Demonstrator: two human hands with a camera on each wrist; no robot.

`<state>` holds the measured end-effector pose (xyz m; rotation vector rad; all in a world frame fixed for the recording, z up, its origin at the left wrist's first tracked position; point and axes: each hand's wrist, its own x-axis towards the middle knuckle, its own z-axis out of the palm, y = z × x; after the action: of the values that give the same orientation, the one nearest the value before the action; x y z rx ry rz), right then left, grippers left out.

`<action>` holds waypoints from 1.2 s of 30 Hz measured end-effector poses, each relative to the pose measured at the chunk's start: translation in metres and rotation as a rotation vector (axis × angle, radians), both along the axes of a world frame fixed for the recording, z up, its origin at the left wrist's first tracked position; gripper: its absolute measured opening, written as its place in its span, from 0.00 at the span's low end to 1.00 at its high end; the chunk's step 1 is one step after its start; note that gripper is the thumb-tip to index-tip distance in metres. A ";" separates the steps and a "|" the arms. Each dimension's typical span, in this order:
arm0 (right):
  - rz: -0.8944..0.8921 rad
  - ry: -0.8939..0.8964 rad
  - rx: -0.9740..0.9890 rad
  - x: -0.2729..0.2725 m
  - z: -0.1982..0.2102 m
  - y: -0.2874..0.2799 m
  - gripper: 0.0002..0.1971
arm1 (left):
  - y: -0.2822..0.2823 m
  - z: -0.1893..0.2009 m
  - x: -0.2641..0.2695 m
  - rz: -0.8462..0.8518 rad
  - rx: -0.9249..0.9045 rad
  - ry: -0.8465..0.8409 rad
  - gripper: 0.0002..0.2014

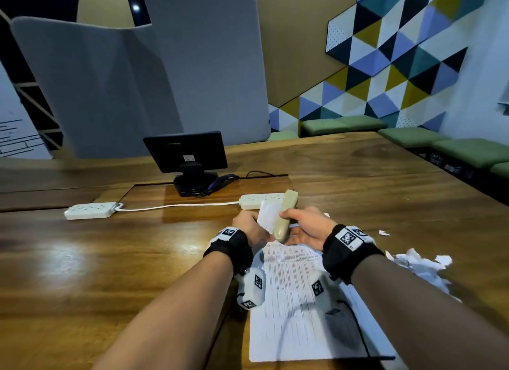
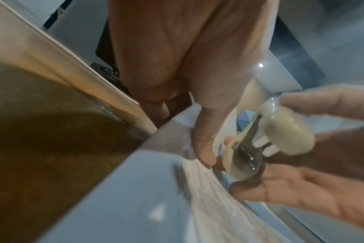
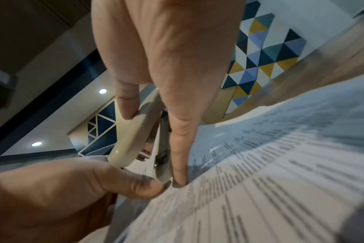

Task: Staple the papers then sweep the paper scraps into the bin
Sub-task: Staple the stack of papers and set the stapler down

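Evidently stapling is underway: right hand (image 1: 308, 226) grasps the stapler (image 1: 285, 216), left hand (image 1: 249, 227) pinches the papers (image 1: 297, 292); scraps (image 1: 418, 262) beside the papers remain unswept.

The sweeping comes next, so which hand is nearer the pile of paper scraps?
Right. The right hand, gripping the stapler, is on the same side as the paper scraps. The left hand, pinching the papers, is farther left, beyond the stapler.

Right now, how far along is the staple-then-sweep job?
Done: nothing visibly; no staple can be seen. In hand: right hand holds the stapler open at the papers' corner, which the left hand pinches. Left: paper scraps lie unswept on the table; no bin in view.
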<state>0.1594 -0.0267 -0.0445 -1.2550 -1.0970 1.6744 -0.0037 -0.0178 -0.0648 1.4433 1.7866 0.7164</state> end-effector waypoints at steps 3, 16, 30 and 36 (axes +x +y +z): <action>-0.013 0.061 0.003 0.002 -0.008 0.004 0.20 | 0.000 -0.005 0.000 0.007 0.157 -0.110 0.10; -0.102 0.330 0.375 0.025 0.022 0.022 0.38 | 0.002 -0.011 -0.002 0.059 0.349 -0.155 0.08; 0.261 -0.226 0.601 0.013 0.039 0.037 0.26 | 0.001 -0.015 -0.002 0.051 0.454 -0.173 0.06; 0.243 -0.189 0.567 0.007 0.036 0.034 0.38 | 0.000 -0.012 0.000 0.040 0.471 -0.143 0.06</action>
<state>0.1666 0.0072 -0.0089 -0.9454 -1.7473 1.2821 -0.0033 -0.0180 -0.0771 1.6051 1.6041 1.2924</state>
